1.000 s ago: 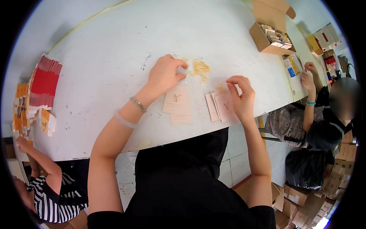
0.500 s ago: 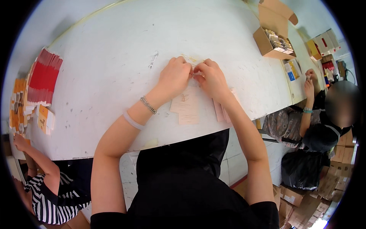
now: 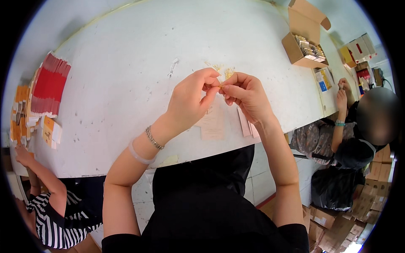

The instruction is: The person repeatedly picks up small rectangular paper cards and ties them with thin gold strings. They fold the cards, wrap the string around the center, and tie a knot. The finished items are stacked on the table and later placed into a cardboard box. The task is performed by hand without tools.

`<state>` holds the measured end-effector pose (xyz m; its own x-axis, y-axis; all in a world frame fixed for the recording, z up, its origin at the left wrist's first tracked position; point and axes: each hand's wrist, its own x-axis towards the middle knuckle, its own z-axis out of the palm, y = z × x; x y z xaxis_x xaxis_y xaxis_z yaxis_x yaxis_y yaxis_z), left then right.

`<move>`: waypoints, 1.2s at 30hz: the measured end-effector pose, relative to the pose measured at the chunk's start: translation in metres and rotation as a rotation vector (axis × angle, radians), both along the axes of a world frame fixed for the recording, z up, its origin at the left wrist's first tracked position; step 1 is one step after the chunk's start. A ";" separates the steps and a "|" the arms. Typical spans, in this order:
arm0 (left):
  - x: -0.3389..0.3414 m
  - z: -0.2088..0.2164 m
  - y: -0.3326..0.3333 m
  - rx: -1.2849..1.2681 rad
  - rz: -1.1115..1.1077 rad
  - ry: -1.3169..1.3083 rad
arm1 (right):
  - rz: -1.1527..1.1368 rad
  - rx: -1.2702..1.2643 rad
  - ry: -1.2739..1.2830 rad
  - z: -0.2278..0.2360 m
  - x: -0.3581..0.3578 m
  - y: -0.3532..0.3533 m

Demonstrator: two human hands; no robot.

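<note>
Above the white table [image 3: 126,84], my left hand [image 3: 190,97] and my right hand [image 3: 249,95] meet fingertip to fingertip. Between them shows a tiny gold-coloured piece [image 3: 221,87], too small to name by kind. My right thumb and index finger pinch it, and the left fingers close on its other side. Just beyond the fingers lies a loose heap of thin gold-coloured pieces [image 3: 229,72]. Overlapping pale pink cards [image 3: 212,128] lie below my hands. More pink cards [image 3: 244,123] lie partly hidden beneath my right wrist.
Red-and-white folded packets [image 3: 50,86] are lined up at the left, beside orange-and-white boxes [image 3: 51,131]. An open cardboard box [image 3: 297,52] full of small packs stands at the far right. One person sits on each side, and cartons [image 3: 337,227] are stacked on the lower right.
Both hands have come slightly nearer to me and turned, uncovering the gold-coloured heap. The tiny piece between the fingertips now shows. The view has shifted slightly.
</note>
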<state>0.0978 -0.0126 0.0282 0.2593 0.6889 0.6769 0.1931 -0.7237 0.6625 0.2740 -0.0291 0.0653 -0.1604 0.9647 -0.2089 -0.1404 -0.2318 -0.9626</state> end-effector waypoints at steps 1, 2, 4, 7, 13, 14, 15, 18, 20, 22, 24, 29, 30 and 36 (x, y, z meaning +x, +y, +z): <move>0.000 0.002 -0.002 0.015 -0.001 -0.037 | 0.005 -0.014 0.033 0.003 0.000 -0.002; -0.001 0.005 -0.004 0.030 0.007 -0.031 | 0.009 -0.029 0.065 0.005 0.000 -0.004; 0.000 0.013 -0.006 0.064 0.022 -0.023 | 0.023 -0.063 0.133 0.009 0.002 -0.007; -0.001 0.019 -0.006 0.093 -0.027 -0.008 | 0.041 -0.104 0.198 0.013 0.005 -0.011; -0.001 0.022 -0.008 0.085 -0.075 -0.008 | 0.020 -0.075 0.141 0.017 0.006 -0.018; -0.001 0.021 -0.008 0.075 -0.080 -0.014 | 0.019 -0.071 0.122 0.017 0.006 -0.017; 0.000 0.021 -0.009 0.065 -0.085 -0.021 | 0.018 -0.067 0.103 0.017 0.007 -0.017; 0.000 0.022 -0.012 -0.036 -0.097 -0.006 | -0.001 -0.063 0.085 0.016 0.005 -0.019; 0.000 0.024 -0.015 -0.072 -0.080 0.005 | -0.002 -0.082 0.125 0.016 0.007 -0.019; 0.001 0.025 -0.016 -0.049 -0.035 0.005 | -0.027 -0.078 0.162 0.015 0.006 -0.020; 0.002 0.026 -0.017 -0.053 -0.006 0.002 | -0.079 -0.054 0.195 0.012 0.001 -0.024; -0.001 0.028 -0.013 -0.233 -0.053 0.001 | -0.048 -0.063 0.338 0.005 0.004 -0.024; -0.005 0.030 -0.008 -0.303 -0.101 0.011 | -0.030 -0.078 0.365 0.005 0.005 -0.025; -0.037 0.002 0.017 -0.370 -0.141 0.673 | -0.110 0.064 -0.017 -0.014 0.007 -0.031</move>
<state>0.0610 0.0048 0.0297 0.6342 0.7694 0.0756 0.5617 -0.5257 0.6389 0.2808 -0.0600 0.0513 -0.0498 0.9877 -0.1484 -0.1447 -0.1541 -0.9774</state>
